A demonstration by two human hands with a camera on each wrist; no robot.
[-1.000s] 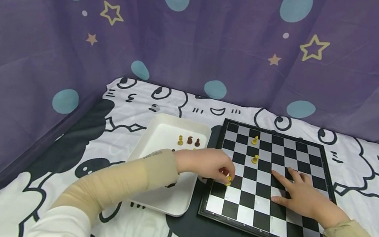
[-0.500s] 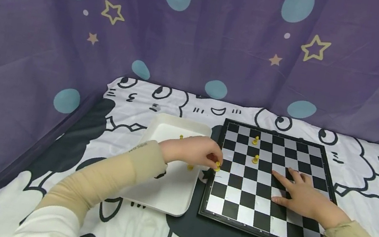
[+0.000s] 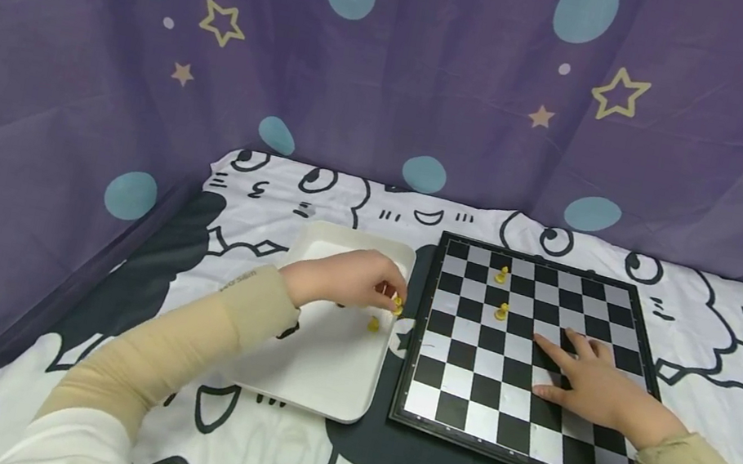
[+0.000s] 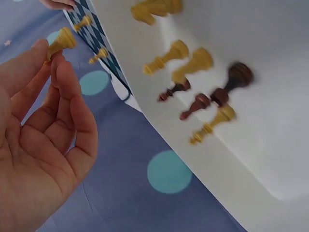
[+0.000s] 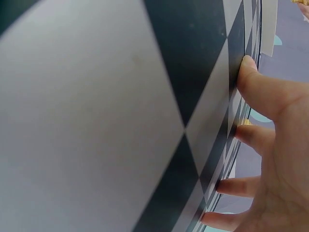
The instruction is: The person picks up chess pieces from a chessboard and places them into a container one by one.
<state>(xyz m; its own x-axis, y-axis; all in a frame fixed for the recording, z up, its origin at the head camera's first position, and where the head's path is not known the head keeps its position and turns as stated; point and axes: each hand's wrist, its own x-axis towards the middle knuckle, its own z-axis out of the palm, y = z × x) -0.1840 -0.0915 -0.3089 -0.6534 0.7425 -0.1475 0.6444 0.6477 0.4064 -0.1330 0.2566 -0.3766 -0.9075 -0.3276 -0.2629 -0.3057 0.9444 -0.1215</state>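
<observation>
Yellow chess piece [image 4: 63, 41] | base down, long axis near-upright | left hand [image 3: 356, 276] pinching it, right hand [image 3: 589, 386] spread

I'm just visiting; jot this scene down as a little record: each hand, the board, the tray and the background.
Left hand: pinches a yellow chess piece by the white tray
Right hand: fingers spread, touching the chessboard
On the chessboard: two yellow pieces
In the white tray: more yellow pieces, dark red pieces
Background: purple curtain

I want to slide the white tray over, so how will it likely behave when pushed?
The white tray should stay stiff, judging by its straight-edged shape. The chess pieces inside may topple, since several stand upright and look slim.
</observation>
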